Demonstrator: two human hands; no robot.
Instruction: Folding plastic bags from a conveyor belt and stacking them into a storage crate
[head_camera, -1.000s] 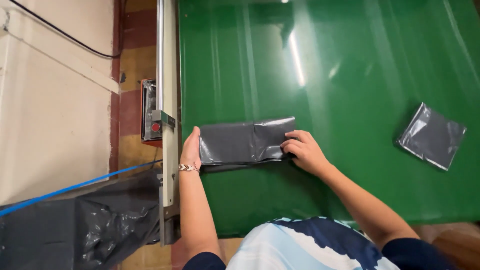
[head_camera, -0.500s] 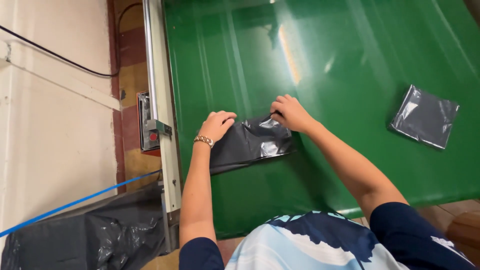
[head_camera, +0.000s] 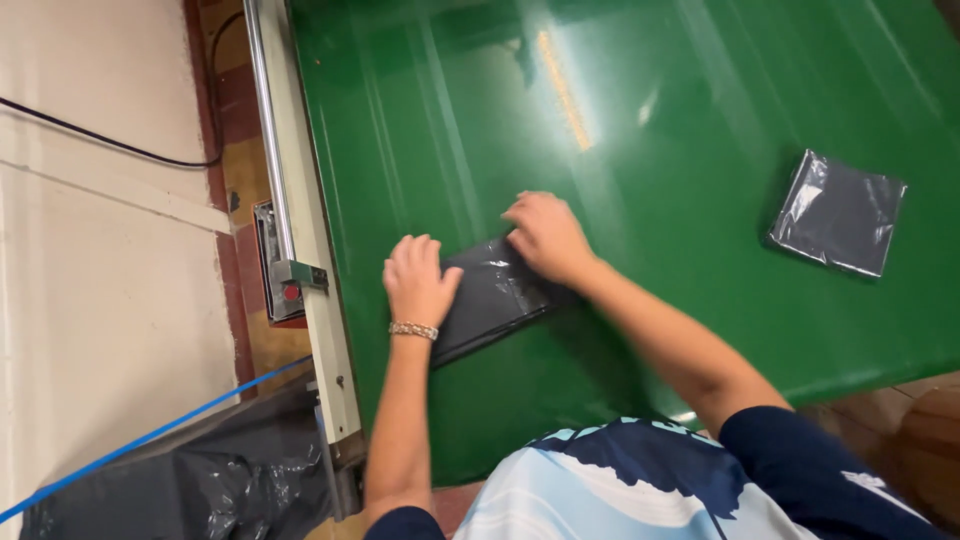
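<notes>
Pressing down on a folded dark grey plastic bag (head_camera: 495, 300), both bare hands lie flat on it near the left edge of a glossy green table surface (head_camera: 700, 120). The left hand (head_camera: 418, 282) rests palm down on the bag's left end, its fingers straight and held close together, pointing away from the person; a beaded metal bracelet (head_camera: 413, 329) circles the wrist. The right hand (head_camera: 545, 235) sits on the bag's far right end, fingers slightly curled and close together, pressing on the plastic rather than gripping it. The bag lies tilted — its right end farther from the person than its left — and shows between and just below the two hands, flat against the table.

Well apart from it, toward the right side of the table, a second folded dark grey plastic bag (head_camera: 838, 212) lies flat by itself, shiny with reflected light. Along the table's left edge runs a pale metal rail (head_camera: 300, 200) with a small bracket bearing a red button (head_camera: 291, 292). Below the rail, at the lower left, crumpled black plastic sheeting (head_camera: 200, 480) hangs, crossed by a thin blue cord (head_camera: 130, 445). A black cable (head_camera: 100, 140) runs across the cream wall — left of the rail.
</notes>
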